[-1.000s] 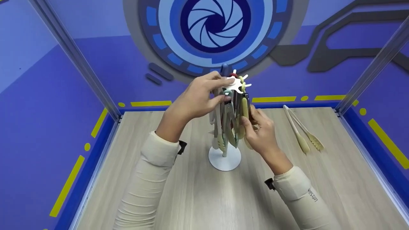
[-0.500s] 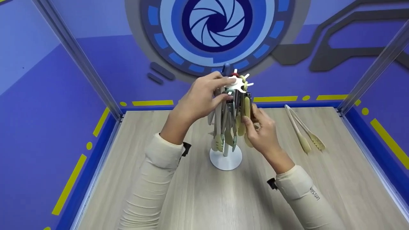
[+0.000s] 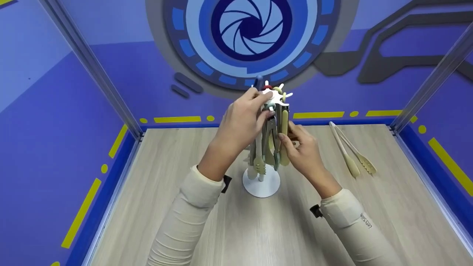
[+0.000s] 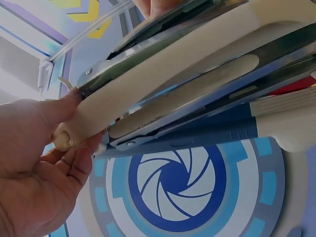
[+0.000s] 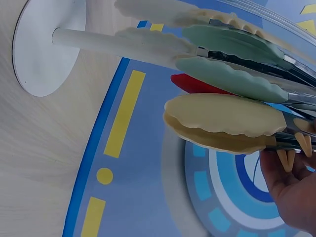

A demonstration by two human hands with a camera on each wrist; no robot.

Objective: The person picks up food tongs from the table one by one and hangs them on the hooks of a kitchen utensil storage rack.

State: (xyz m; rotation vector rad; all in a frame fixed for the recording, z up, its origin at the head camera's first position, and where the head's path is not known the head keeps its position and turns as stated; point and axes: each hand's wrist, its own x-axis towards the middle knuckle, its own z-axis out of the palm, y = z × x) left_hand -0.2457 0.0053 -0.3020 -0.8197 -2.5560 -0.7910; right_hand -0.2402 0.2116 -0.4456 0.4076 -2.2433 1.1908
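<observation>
A white hanging rack [image 3: 274,96] with hooks around its top carries several kitchen tongs. My left hand [image 3: 240,116] holds the rack's top, index finger over the hub and thumb below by a teal loop. In the left wrist view, its fingers are at the end of a cream tongs handle [image 4: 148,74], close to dark blue tongs [image 4: 197,129]. My right hand [image 3: 305,147] grips yellow tongs [image 3: 284,127] hanging on the rack's right side. Their scalloped heads hang slightly apart in the right wrist view, beside green tongs [image 5: 229,79] and a red tip [image 5: 197,84].
The rack's round white base [image 3: 261,189] stands on the wood-grain table [image 3: 221,229]. Another pair of cream tongs [image 3: 349,162] lies spread on the table at the right. Blue patterned panels [image 3: 122,74] enclose the back and sides.
My left hand has shifted right and turned. The rack's top has rotated slightly, and the hanging tongs in front have swung right. My right hand stays at the yellow tongs.
</observation>
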